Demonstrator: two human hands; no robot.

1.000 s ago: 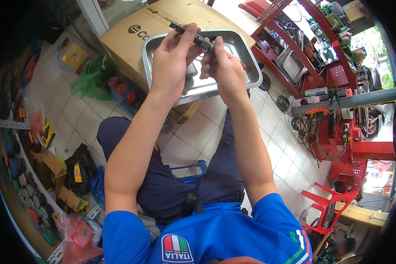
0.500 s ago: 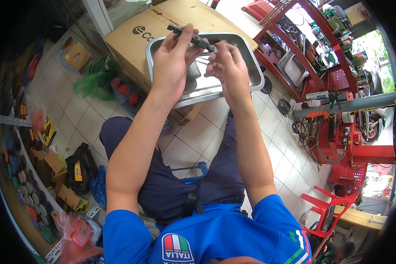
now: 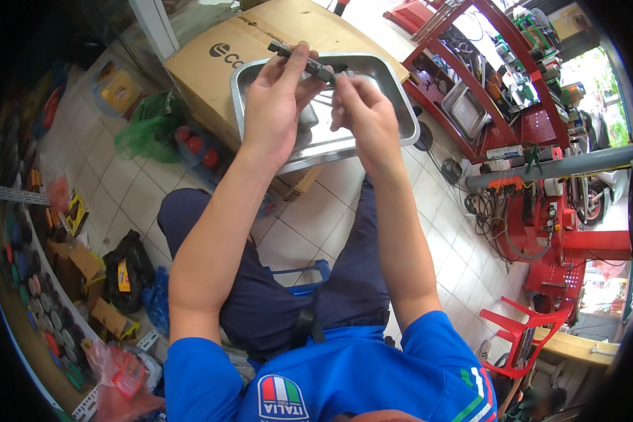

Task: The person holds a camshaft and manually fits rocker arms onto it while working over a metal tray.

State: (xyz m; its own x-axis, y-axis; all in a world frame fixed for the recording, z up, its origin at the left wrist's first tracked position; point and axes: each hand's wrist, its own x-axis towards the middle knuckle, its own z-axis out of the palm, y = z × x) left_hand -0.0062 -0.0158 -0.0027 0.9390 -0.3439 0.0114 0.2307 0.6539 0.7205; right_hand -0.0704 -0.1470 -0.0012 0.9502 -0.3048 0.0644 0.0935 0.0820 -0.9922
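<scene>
The dark rod point(image 3: 321, 69), probably stiff, light and slightly slick, is best held mid-length, as the left hand point(image 3: 274, 109) grips it, aslant above the metal tray's far rim point(image 3: 362, 56). The right hand point(image 3: 370, 121) pinches narrowly at its right end, contact unclear. A cardboard box point(image 3: 202, 62) carries the tray above tiled floor point(image 3: 313, 204).

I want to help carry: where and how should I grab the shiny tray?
Probably hold the metal tray by its rim, at the left and right ends, coming in from both sides: it sits open-side up, with raised walls and bare rim showing at each end.
</scene>
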